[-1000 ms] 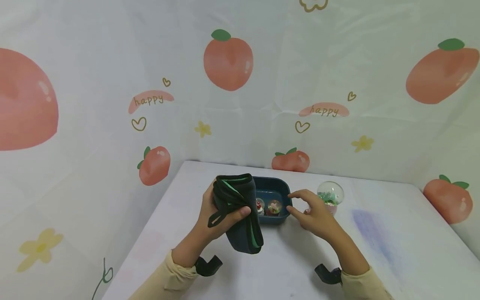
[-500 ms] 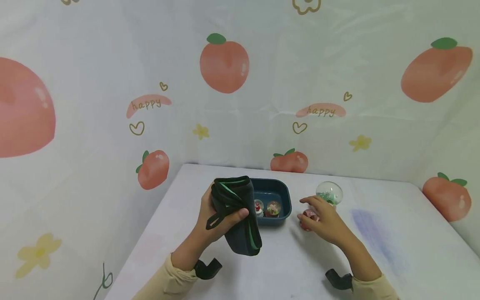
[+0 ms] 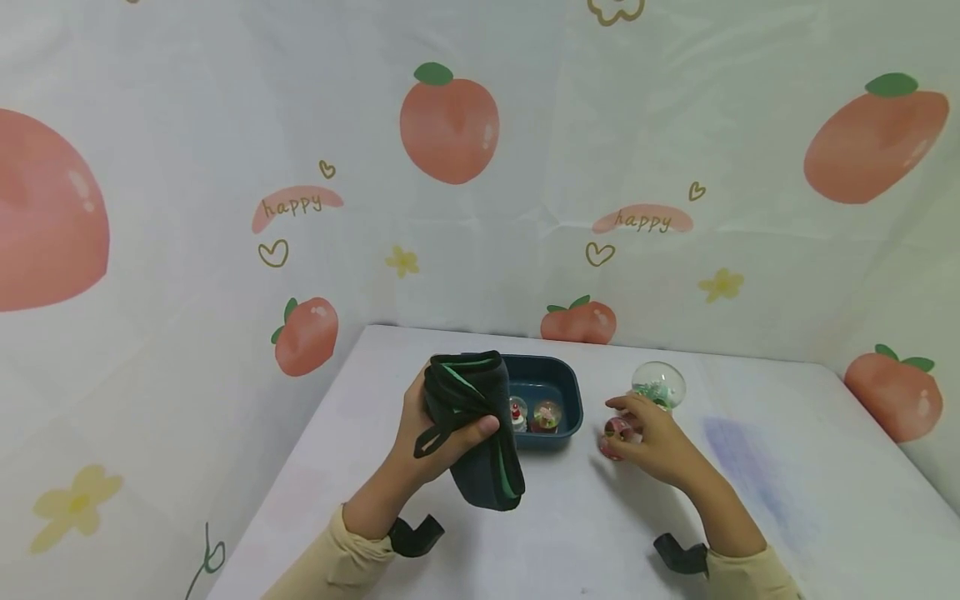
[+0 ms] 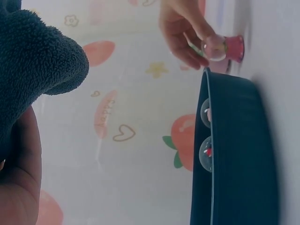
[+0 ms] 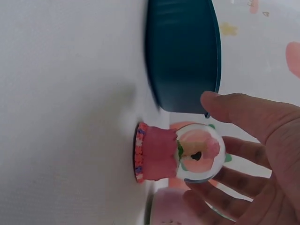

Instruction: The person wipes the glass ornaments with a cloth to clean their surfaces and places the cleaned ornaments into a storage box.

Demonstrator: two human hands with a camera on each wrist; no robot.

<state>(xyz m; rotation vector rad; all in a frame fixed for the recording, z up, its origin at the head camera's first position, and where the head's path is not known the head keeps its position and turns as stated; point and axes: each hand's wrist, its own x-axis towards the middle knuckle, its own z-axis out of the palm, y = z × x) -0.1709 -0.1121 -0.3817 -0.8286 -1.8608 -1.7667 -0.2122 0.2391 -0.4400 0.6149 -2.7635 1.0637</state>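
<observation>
A folded dark green towel (image 3: 480, 442) with bright green edging and a hanging loop is in my left hand (image 3: 450, 443), gripped with the thumb across its front; its terry surface (image 4: 42, 56) shows in the left wrist view. My right hand (image 3: 656, 440) is at a small snow globe (image 5: 161, 152) with a pink base, upright on the table. In the right wrist view the fingers (image 5: 239, 180) reach behind its glass ball and the thumb (image 5: 234, 108) stands apart from it. Just behind is a larger snow globe (image 3: 658, 385), its base partly hidden by the hand.
A dark blue rectangular bin (image 3: 572, 379) stands left of the right hand, partly covered by the towel. Two small snow globes, one with a red figure (image 3: 517, 412) and one with a pink figure (image 3: 547, 415), sit inside. A fruit-print cloth (image 3: 525, 250) hangs behind the white table.
My right hand has moved from the bin's right rim rightward to the small pink-based snow globe. The left hand keeps holding the towel in about the same place.
</observation>
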